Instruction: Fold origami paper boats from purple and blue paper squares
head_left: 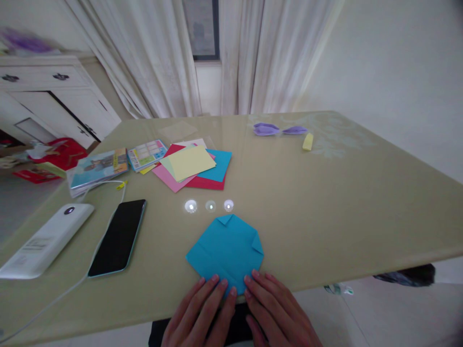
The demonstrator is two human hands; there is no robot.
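Observation:
A blue sheet of paper (224,250) lies flat near the front edge of the table. Its far corner and its right corner are folded in as small flaps, and faint creases run across it. On its near left edge rest the fingertips of my left hand (206,308), fingers stretched out and slightly apart. My right hand (275,308) lies opposite, its extended fingertips touching the near right edge. The right thumb sits below the table edge, off the paper. Between the two hands, the nearest corner is partly covered by fingers.
A black phone (118,238), a white device (47,241) and a cable (54,304) lie at left. Beyond them are booklets (99,168) and several coloured sheets (190,164). Folded purple paper pieces (266,129) and a small yellow piece (307,142) lie at the far right.

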